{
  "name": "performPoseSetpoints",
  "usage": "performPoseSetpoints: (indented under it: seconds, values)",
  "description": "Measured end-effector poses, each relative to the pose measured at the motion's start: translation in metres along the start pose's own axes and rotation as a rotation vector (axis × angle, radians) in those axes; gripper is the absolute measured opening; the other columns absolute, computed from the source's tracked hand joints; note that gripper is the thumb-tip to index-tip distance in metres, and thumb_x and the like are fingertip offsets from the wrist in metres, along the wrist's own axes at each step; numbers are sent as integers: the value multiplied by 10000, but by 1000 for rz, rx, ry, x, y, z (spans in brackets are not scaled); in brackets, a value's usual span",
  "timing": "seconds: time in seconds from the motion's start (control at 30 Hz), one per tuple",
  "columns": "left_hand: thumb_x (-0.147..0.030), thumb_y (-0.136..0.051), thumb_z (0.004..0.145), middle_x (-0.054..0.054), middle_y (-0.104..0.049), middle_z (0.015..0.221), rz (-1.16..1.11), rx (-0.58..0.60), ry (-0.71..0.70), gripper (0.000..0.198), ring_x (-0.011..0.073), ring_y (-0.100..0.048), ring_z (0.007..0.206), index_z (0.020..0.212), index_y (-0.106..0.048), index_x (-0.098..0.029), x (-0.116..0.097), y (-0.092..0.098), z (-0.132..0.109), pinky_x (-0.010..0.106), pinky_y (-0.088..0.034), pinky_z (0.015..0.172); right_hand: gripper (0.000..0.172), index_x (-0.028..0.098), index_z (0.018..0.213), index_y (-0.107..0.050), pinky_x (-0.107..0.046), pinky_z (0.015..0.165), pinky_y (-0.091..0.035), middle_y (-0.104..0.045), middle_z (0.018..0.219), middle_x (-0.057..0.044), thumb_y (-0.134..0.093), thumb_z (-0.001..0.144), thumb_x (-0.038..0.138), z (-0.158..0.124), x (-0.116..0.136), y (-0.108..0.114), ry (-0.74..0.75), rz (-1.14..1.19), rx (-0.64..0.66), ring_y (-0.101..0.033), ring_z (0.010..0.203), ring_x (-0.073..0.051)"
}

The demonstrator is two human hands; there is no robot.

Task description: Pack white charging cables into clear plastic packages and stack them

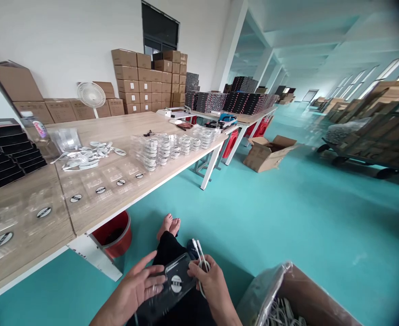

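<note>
Over my lap I hold a clear plastic blister tray (172, 283) with a round black-and-white sticker. My left hand (136, 287) supports the tray's left side, its fingers stretched along it. My right hand (213, 283) pinches a coiled white cable (201, 260) at the tray's right edge; the cable's two plug ends stick upward. My bare feet (168, 225) rest on the teal floor ahead.
A wooden table (117, 199) at my left carries clear trays with stickers, loose white cables (84, 156), stacked packed trays (165, 149) and black boxes (9, 151). A red bucket (116, 233) stands under it. A plastic-lined carton of cables (287, 299) sits at my right. Cardboard boxes line the back wall.
</note>
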State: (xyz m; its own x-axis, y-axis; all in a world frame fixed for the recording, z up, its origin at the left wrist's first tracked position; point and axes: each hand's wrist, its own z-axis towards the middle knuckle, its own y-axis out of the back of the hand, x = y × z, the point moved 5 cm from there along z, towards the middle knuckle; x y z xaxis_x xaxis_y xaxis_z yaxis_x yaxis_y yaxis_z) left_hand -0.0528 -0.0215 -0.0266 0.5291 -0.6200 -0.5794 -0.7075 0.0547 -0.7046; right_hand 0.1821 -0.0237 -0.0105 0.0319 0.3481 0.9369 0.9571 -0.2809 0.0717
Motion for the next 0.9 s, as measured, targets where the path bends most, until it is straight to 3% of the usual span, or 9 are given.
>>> performPoseSetpoints:
  seconds: [0.1,0.17,0.27,0.43,0.53,0.7,0.73,0.8,0.9]
  values:
    - [-640,-747,730,155,-622,1423,-267,11,-82,742,369,-509,1383,1355,-610,-266,15,14,-3,529,-387,1163,283,221,765,-549,-248,473,-411,-678,671,8,-714,722,446,-1,-7,8,-4,50,-123,-505,498,-106]
    - [-559,-789,734,135,-578,1484,-295,-34,-139,719,364,-439,1441,1371,-582,-298,31,10,-2,546,-351,1189,308,224,771,-541,-251,486,-421,-686,704,-1,-721,714,468,-4,-9,6,-11,79,-170,-513,509,-107]
    - [-354,-766,822,129,-567,1492,-231,-236,-194,631,330,-467,1428,1399,-514,-306,48,-8,4,539,-361,1189,362,219,773,-551,-252,474,-408,-669,664,10,-763,673,495,-12,-11,-8,-24,118,-183,-497,477,-101]
    - [-184,-601,934,148,-709,1251,-247,-518,-343,335,249,-674,1208,1262,-535,-209,22,-23,13,418,-491,1110,477,217,746,-550,-245,419,-351,-597,582,57,-789,628,614,-25,-13,-29,-25,105,-51,-421,384,-67]
    - [-215,-653,911,117,-709,1212,-173,-551,-388,512,253,-718,1120,1377,-447,-262,2,-12,13,410,-564,1019,545,226,750,-541,-252,435,-377,-619,626,35,-672,690,751,-31,-12,-26,-67,106,-16,-451,410,-79]
    - [-424,-755,827,106,-509,1490,72,-514,-381,988,286,-745,1024,1548,-87,-526,-1,6,7,466,-624,887,587,244,726,-527,-259,479,-393,-545,573,47,-573,719,829,-38,-1,-18,-93,46,42,-456,477,-109]
    - [-471,-768,801,103,-467,1533,114,-495,-374,992,293,-743,1020,1545,-116,-539,2,6,6,474,-626,880,582,243,726,-533,-259,493,-392,-544,571,44,-574,724,823,-40,2,-18,-95,15,58,-452,495,-114]
    - [-532,-790,749,108,-467,1544,175,-453,-350,888,314,-730,1038,1514,-345,-458,9,5,6,477,-622,889,566,235,724,-549,-262,524,-385,-563,576,29,-563,752,801,-43,7,-21,-77,-58,95,-454,530,-122]
    - [-566,-803,711,146,-655,1322,225,-354,-310,660,335,-699,1084,1266,-678,-230,18,-5,7,453,-594,949,519,220,718,-573,-276,566,-377,-618,593,-4,-539,813,729,-46,15,-30,23,-174,133,-494,568,-142]
